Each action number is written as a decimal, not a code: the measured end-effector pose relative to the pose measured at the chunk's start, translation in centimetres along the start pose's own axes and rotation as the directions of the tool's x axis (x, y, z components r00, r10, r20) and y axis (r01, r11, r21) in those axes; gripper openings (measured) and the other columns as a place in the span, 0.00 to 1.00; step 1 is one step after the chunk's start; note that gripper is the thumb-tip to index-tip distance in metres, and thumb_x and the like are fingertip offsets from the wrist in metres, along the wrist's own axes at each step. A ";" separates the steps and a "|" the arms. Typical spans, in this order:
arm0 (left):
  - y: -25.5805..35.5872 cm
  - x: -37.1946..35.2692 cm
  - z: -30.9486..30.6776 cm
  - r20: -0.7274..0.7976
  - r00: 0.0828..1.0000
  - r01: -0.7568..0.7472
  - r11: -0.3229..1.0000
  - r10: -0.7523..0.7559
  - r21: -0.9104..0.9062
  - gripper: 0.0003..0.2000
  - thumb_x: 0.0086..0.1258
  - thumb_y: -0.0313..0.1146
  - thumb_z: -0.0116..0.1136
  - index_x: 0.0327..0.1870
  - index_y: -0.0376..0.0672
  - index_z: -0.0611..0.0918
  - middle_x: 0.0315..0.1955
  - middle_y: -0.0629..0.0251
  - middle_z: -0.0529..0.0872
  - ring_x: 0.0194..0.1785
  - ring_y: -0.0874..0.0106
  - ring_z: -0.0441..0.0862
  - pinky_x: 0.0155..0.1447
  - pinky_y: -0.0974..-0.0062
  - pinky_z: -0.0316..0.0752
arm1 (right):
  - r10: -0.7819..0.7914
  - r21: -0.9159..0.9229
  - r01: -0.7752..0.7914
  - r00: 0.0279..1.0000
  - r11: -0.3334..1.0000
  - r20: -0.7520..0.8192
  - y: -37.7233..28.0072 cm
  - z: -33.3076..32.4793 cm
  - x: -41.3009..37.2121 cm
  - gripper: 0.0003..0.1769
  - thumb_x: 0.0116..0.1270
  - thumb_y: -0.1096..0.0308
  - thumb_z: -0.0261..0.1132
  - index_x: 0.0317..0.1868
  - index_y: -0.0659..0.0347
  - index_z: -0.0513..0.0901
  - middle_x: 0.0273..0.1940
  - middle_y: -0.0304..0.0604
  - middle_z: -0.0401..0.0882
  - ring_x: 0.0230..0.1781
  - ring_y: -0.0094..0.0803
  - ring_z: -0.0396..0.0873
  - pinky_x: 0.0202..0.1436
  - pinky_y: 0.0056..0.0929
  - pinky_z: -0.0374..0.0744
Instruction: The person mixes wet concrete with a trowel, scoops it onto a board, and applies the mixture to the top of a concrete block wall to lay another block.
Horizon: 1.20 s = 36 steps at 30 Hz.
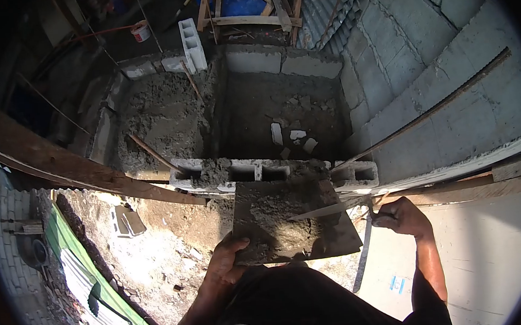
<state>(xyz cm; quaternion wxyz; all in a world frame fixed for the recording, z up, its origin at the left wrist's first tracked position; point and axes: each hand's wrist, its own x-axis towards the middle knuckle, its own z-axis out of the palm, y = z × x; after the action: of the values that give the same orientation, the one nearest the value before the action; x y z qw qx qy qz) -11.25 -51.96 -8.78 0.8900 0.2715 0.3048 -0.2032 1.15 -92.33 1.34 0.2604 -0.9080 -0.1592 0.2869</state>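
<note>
The left fingers (238, 244) gripped the near left edge of a flat board (344, 241), thumb on top; the right fingers (391, 218) were clenched round the handle of a trowel (321, 211). The trowel's blade reached leftward from that fist over the board, into the wet mortar (276, 210) heaped there. Just beyond the board ran a row of hollow blocks (243, 171), mortar on parts of it. Behind lay a walled bay (257, 114) with pale fragments, and a block wall (442, 89) rose on the right.

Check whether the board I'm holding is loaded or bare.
Loaded: a lumpy layer of mortar covers much of the board in your left hand, and the trowel blade reaches over it.
</note>
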 end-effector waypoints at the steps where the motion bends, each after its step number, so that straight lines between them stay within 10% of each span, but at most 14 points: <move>1: 0.3 -0.1 0.3 -0.006 1.000 0.001 1.000 -0.001 -0.001 0.18 0.67 0.24 0.52 0.58 0.35 0.75 0.50 0.53 0.83 0.52 0.60 0.84 0.56 0.59 0.84 | -0.053 -0.026 0.055 0.997 0.998 0.048 -0.9 0.2 -0.2 0.17 0.62 0.49 0.73 0.38 0.54 0.90 0.28 0.44 0.86 0.29 0.39 0.84 0.37 0.33 0.80; 10: 0.2 0.6 -0.9 0.020 1.000 -0.012 1.000 0.012 0.024 0.17 0.68 0.24 0.52 0.58 0.36 0.76 0.49 0.55 0.83 0.52 0.60 0.84 0.54 0.59 0.84 | -0.033 -0.517 -0.052 0.988 0.854 -0.153 0.9 7.0 7.4 0.29 0.63 0.35 0.64 0.34 0.55 0.89 0.27 0.48 0.85 0.33 0.48 0.85 0.41 0.43 0.82; 18: 0.6 0.0 -1.2 -0.023 0.999 -0.024 0.999 0.025 0.033 0.20 0.67 0.26 0.52 0.61 0.33 0.74 0.50 0.49 0.83 0.52 0.57 0.84 0.58 0.58 0.82 | -0.143 -0.374 -0.005 0.920 0.927 -0.366 -0.1 7.6 10.1 0.19 0.67 0.49 0.67 0.36 0.58 0.88 0.30 0.52 0.85 0.33 0.50 0.84 0.39 0.42 0.81; 24: 2.6 -0.4 -0.6 -0.062 0.998 -0.006 0.993 0.013 0.117 0.20 0.67 0.25 0.51 0.60 0.32 0.74 0.50 0.48 0.83 0.52 0.57 0.84 0.55 0.56 0.83 | -0.179 -0.123 0.184 0.983 0.975 0.051 -7.0 3.8 3.7 0.20 0.64 0.45 0.69 0.41 0.52 0.89 0.27 0.49 0.84 0.30 0.47 0.84 0.38 0.41 0.81; 36: 2.4 0.6 -2.3 0.002 1.000 -0.004 0.999 0.004 -0.037 0.18 0.72 0.30 0.48 0.60 0.32 0.75 0.51 0.51 0.84 0.52 0.58 0.84 0.56 0.56 0.81 | 0.046 -0.541 -0.120 0.988 0.832 -0.148 -4.3 9.5 11.1 0.29 0.68 0.37 0.60 0.43 0.56 0.88 0.34 0.53 0.86 0.39 0.51 0.85 0.46 0.45 0.82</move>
<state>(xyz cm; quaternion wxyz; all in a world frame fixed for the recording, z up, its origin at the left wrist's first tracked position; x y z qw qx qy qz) -10.55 -48.84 -9.90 0.8956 0.2553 0.3071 -0.1961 3.52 -80.38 -7.72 -0.0134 -0.9671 -0.1779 0.1812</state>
